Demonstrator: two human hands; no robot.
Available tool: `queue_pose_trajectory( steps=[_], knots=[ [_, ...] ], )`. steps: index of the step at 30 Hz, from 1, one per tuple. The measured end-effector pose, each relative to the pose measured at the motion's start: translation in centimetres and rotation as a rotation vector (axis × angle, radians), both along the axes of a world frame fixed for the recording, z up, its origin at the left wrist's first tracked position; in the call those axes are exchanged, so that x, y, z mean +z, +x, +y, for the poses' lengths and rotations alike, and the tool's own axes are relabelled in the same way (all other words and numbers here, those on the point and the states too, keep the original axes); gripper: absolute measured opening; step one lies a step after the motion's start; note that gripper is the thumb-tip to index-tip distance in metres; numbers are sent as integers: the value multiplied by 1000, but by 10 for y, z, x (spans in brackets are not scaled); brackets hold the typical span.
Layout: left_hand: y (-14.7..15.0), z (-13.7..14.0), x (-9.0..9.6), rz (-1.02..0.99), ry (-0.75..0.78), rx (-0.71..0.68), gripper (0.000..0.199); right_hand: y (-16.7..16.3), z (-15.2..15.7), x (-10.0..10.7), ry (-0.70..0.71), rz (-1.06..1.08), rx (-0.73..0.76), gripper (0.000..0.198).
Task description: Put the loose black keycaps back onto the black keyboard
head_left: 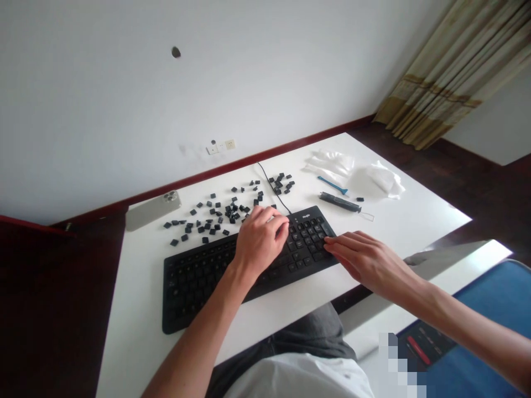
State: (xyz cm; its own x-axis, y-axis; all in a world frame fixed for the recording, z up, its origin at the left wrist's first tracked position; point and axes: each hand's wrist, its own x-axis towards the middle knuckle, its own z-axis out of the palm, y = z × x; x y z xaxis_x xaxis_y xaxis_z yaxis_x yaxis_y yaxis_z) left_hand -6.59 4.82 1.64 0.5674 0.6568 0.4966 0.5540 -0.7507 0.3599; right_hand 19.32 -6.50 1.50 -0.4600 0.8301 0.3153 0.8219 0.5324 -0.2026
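A black keyboard (199, 282) lies at a slant along the table's front edge, its number pad at the right end. My left hand (261, 235) is over the keyboard's upper middle, fingers curled in and thumb bent toward them. Whatever may be between those fingertips is hidden. At the right edge of the number pad, my right hand (365, 257) has its fingers drawn together, with the tips on the keyboard's side. Many loose black keycaps (218, 220) are scattered behind the keyboard, with another group (279, 185) beyond the cable.
On the white table (431, 221) are a phone (153, 211), a blue pry tool (332, 185), a dark slim tool with a wire loop (340, 202), a single keycap (360, 199) and crumpled clear plastic (384, 179). A blue seat (489, 309) stands at the right.
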Motion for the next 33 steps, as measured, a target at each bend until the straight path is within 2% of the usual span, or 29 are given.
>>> queue_pose_trajectory(
  steps=[2,4,7,10,15,19,22,25,29,31,33],
  knots=[
    [4,-6,1,9,25,-122,20,10,7,3,4,85,-41,25],
    [9,-12,1,12,67,-246,20,21,18,8,56,146,-197,23],
    [19,-22,-3,5,109,-321,20,40,42,10,93,97,-424,33],
    [24,-27,-8,17,111,-337,21,57,64,0,42,-43,-450,39],
    [22,-22,-11,-2,96,-316,20,64,85,-27,-47,-78,-503,32],
    [15,-15,-9,-17,104,-312,18,53,84,-23,-27,-40,-515,27],
    [11,-10,-8,-38,99,-269,18,43,74,-6,49,130,-576,29],
    [10,-8,-9,-58,87,-253,17,34,59,9,98,439,-665,32],
    [14,-12,-11,-42,69,-253,19,26,43,14,-100,1006,-562,32],
    [16,-16,-10,-49,49,-225,20,20,35,12,-189,1174,-488,34],
    [17,-19,-7,-97,-7,-177,19,11,28,11,-252,1242,-444,34]
  ],
)
